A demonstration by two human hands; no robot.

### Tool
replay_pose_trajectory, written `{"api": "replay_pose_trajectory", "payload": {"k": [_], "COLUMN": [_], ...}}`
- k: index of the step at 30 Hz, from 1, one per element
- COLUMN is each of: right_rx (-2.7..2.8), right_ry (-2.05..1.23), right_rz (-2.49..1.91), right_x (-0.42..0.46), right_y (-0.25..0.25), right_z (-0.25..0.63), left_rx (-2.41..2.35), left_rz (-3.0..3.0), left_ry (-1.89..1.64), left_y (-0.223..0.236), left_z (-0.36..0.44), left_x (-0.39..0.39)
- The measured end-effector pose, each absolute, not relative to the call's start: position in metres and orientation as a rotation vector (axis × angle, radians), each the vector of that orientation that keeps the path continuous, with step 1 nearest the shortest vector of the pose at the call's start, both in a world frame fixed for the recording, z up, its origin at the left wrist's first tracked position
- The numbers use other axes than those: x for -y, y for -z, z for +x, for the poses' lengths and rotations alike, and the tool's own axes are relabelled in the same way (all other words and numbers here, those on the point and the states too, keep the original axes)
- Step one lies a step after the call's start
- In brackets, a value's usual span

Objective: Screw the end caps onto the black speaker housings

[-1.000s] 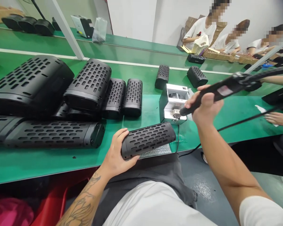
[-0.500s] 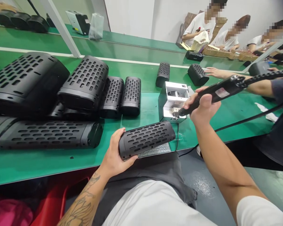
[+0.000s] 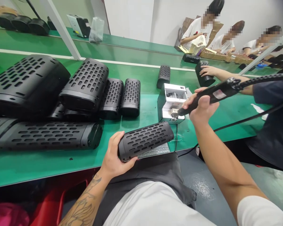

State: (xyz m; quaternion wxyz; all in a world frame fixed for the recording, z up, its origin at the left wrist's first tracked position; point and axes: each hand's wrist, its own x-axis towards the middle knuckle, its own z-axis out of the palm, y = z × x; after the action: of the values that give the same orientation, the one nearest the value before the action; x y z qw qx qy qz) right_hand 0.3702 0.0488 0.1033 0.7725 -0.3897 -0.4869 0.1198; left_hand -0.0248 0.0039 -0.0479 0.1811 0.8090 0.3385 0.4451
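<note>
My left hand (image 3: 113, 158) is closed round the near end of a black perforated speaker shell (image 3: 147, 140) that lies at the front edge of the green bench (image 3: 49, 163). My right hand (image 3: 201, 108) grips a black electric screwdriver (image 3: 212, 94) with a cable running off to the right. The screwdriver's tip rests at the front of a small white screw feeder box (image 3: 171, 102) just behind the shell.
Several more black perforated shells (image 3: 89, 84) of different sizes lie to the left, with one long shell (image 3: 49, 135) near the front edge. A co-worker's hand (image 3: 207, 70) holds a shell at the right. Three people sit at the far end by cardboard boxes (image 3: 217, 55).
The co-worker's arm reached in from the right and took hold of a small shell on the belt. My hands and the screwdriver have barely shifted.
</note>
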Motion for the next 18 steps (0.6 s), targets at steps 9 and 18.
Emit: {"api": "replay_pose_trajectory", "payload": {"k": [9,18], "right_rx": [1.129,1.066], "right_ry": [-0.338,-0.314], "right_rz": [-0.902,-0.888], "right_x": [-0.051,-0.058], "right_y": [-0.09,-0.099], "right_z": [0.372,0.37], "left_rx": [-0.941,-0.956], "left_rz": [2.311,2.301], "left_ry": [-1.314,-1.313], "left_y": [0.046,0.045], "left_z": [-0.025,-0.025], "left_x": [-0.003,-0.003]}}
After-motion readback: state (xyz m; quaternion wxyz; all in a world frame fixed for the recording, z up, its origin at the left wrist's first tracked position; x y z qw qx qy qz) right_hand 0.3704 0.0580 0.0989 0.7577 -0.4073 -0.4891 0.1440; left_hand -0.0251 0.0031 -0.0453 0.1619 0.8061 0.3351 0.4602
